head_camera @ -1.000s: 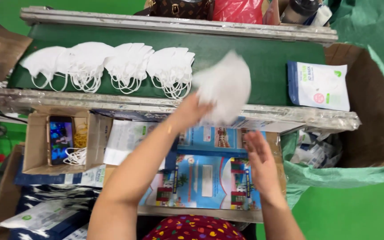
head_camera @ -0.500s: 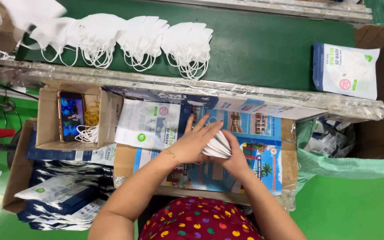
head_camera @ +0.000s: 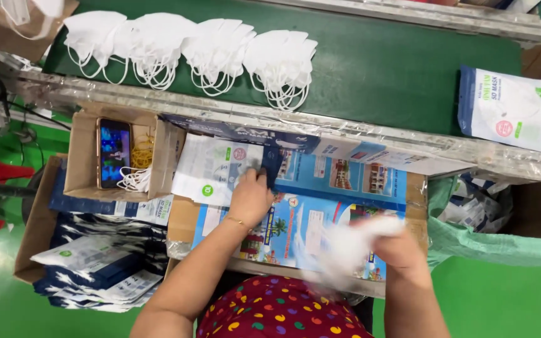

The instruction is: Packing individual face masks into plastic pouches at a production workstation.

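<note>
From the head camera, the left hand (head_camera: 252, 195) reaches forward onto a stack of flat white and blue pouches (head_camera: 211, 168), fingers curled down and pinching the edge of the top pouch; the stack lies on a printed cardboard sheet (head_camera: 345, 188) just below the foil-wrapped rail (head_camera: 358, 134); the right hand (head_camera: 399, 247) is clenched around a bundle of white masks (head_camera: 352, 250), blurred, held low over the near edge of the sheet; on the green belt (head_camera: 377, 69) beyond the rail sit overlapping piles of white masks (head_camera: 214, 53), well apart from a sealed pouch (head_camera: 508, 106) at the right; a small carton (head_camera: 86, 156) at the left holds a lit phone (head_camera: 114, 152).
</note>
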